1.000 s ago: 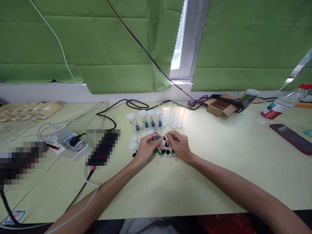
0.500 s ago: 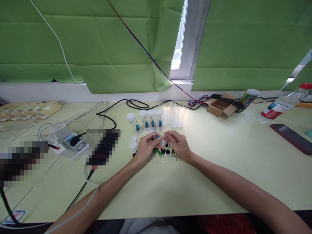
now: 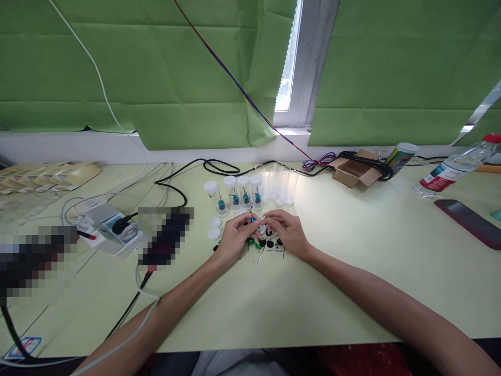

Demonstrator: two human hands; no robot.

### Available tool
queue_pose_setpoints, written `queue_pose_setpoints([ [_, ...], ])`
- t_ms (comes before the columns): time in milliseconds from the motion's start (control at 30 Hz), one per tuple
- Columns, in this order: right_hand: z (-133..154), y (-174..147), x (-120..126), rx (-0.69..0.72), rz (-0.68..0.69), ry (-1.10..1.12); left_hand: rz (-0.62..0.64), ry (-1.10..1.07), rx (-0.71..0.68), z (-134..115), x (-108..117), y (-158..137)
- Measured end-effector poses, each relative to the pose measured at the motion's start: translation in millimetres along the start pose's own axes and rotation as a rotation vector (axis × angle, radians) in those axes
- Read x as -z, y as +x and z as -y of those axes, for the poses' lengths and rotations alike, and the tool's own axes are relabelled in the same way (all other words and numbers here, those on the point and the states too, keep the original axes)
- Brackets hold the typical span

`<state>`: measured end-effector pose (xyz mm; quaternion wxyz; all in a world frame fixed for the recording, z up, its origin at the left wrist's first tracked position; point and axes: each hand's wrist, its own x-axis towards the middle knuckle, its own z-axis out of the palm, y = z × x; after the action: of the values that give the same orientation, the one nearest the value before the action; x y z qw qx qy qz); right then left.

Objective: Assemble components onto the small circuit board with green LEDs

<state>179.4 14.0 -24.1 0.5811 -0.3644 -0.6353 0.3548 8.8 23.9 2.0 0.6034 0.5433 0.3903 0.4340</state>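
My left hand [image 3: 237, 235] is closed, pinching a small blue part [image 3: 253, 220] with a thin upright shaft between thumb and fingertips. Close against it, my right hand [image 3: 288, 231] has its fingers closed on a thin metal rod that looks like a hex key, mostly hidden by the fingers. Below the hands lie green parts [image 3: 255, 243], black round pieces [image 3: 270, 244] and L-shaped hex keys [image 3: 275, 251]. Just beyond stand several clear tubes [image 3: 245, 198] with white caps, each holding a blue part with a shaft. White caps [image 3: 214, 234] lie left of my left hand.
Empty clear tubes [image 3: 279, 188] stand behind my right hand. A cardboard box [image 3: 354, 172] with black cable, a water bottle [image 3: 444, 177] and a phone [image 3: 467, 222] are to the right. At left are a power strip [image 3: 107, 230] and cables.
Both hands stay nearly in place, still together over the small parts. The right fingers shift slightly, and the rod end that showed beyond the right hand is no longer visible.
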Motion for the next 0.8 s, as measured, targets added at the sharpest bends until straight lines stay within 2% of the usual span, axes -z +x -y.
queue_pose_setpoints([
  [200,-3.7,-1.8,-0.1,-0.042,-0.015,0.018,0.014,0.002,-0.004,2.1,1.3,-0.2],
  [800,-8.6,-2.4,-1.1,-0.035,-0.065,-0.004,0.015,0.028,-0.002,1.5,0.6,0.0],
])
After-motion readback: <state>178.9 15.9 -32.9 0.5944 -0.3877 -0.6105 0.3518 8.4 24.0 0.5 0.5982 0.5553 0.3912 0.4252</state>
